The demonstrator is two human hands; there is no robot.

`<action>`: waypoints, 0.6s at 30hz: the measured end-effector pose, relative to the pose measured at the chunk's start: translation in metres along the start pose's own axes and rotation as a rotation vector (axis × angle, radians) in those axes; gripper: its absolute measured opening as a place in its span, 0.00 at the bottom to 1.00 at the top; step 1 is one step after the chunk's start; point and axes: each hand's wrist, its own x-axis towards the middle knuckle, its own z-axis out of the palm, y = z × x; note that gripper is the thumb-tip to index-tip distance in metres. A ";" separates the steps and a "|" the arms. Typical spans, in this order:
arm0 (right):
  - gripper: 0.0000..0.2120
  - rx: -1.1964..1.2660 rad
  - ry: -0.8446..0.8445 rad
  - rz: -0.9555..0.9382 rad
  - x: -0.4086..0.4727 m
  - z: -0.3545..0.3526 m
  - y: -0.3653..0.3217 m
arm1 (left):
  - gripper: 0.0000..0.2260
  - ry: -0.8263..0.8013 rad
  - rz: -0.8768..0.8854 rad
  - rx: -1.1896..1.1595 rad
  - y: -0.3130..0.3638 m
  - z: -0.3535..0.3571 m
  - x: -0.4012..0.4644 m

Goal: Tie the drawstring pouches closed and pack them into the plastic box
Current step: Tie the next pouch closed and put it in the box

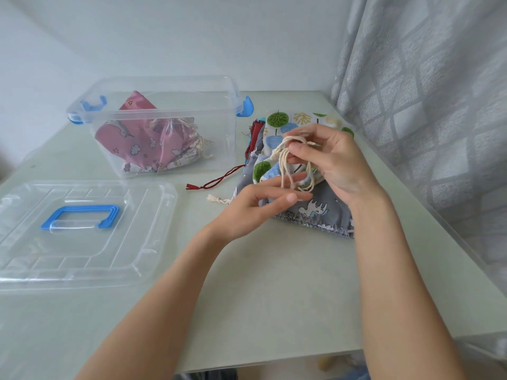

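At centre right of the table (274,283), I see the tree-print pouch (277,124) lying on top of a pile of other pouches, its cream cord (285,157) drawn up in loops between two bare hands. The right hand (334,160) pinches the cord near its top, thumb and fingertips curled around the strands. The left hand (255,204) reaches in from below with fingers extended and slightly spread, the cord loops hanging against them; whether it grips any strand I cannot tell. Under the tree-print pouch lies a grey pouch (321,209) with white animal figures, its gathered edge toward me. A red cord (219,178) trails left from the pile across the table.

To the left, well apart from the pile, stands the box (170,105), clear plastic with blue latches, open at the top. Inside it sits a pink pouch (131,141) with cloud and star prints, its mouth drawn shut by pale cords. Nearer to me, left of the hands, the lid (82,264) lies flat, its blue handle (79,216) facing up. A grey patterned curtain (425,91) hangs along the table's right edge.
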 end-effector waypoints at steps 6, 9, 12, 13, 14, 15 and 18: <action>0.16 -0.273 -0.105 -0.012 -0.005 -0.020 -0.016 | 0.05 0.125 0.020 -0.159 0.009 -0.004 0.000; 0.16 -0.383 -0.114 0.016 -0.009 -0.029 -0.017 | 0.10 0.197 0.001 -0.112 0.013 -0.006 0.000; 0.16 -0.503 -0.126 0.017 -0.015 -0.035 -0.017 | 0.13 0.233 -0.077 0.048 0.012 -0.009 -0.002; 0.15 -0.628 -0.127 -0.007 -0.016 -0.036 -0.016 | 0.12 0.247 -0.089 0.137 0.011 -0.009 -0.002; 0.14 -0.775 -0.124 -0.044 -0.018 -0.037 -0.014 | 0.11 0.260 -0.094 0.221 0.009 -0.010 -0.001; 0.14 -0.908 -0.106 -0.089 -0.019 -0.036 -0.011 | 0.11 0.274 -0.092 0.288 0.009 -0.010 -0.001; 0.11 -1.086 0.015 -0.254 -0.024 -0.028 -0.002 | 0.12 0.319 -0.146 0.410 0.008 -0.006 0.004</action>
